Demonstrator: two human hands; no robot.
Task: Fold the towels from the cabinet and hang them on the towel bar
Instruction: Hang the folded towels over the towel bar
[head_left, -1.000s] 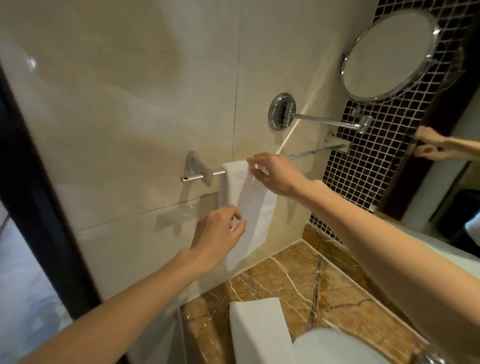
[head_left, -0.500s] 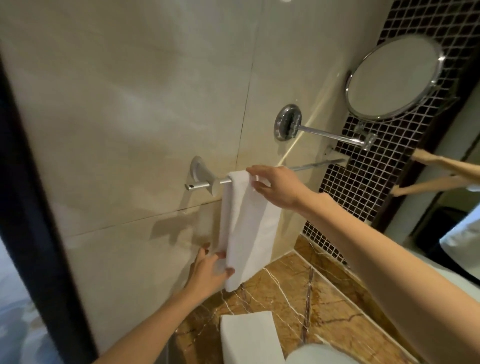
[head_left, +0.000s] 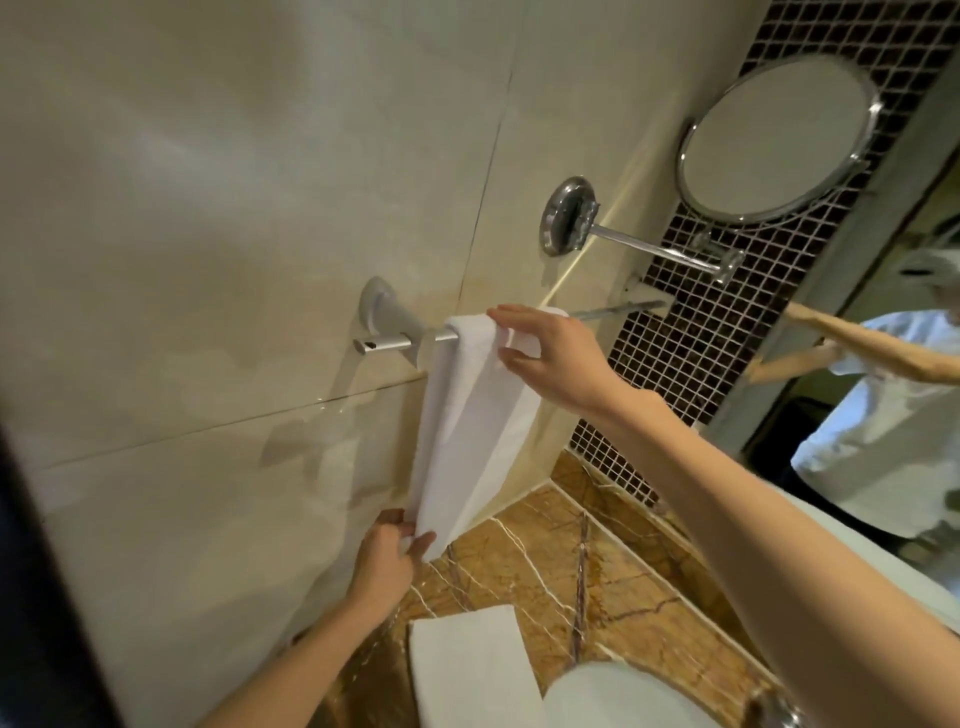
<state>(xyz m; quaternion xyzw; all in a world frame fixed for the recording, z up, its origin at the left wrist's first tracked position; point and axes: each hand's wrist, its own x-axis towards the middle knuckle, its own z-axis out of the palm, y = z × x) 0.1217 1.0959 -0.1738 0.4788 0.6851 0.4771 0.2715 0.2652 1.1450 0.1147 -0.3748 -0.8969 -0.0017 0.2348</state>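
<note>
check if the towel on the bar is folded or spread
Folded. The towel hangs over the bar as a narrow layered strip; the right hand pinches its top, the left hand its bottom end.

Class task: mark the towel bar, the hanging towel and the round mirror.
towel bar (head_left: 384, 343), head view, end beyond the bracket.
hanging towel (head_left: 467, 415), head view, middle of front layer.
round mirror (head_left: 774, 137), head view, centre of glass.
</note>
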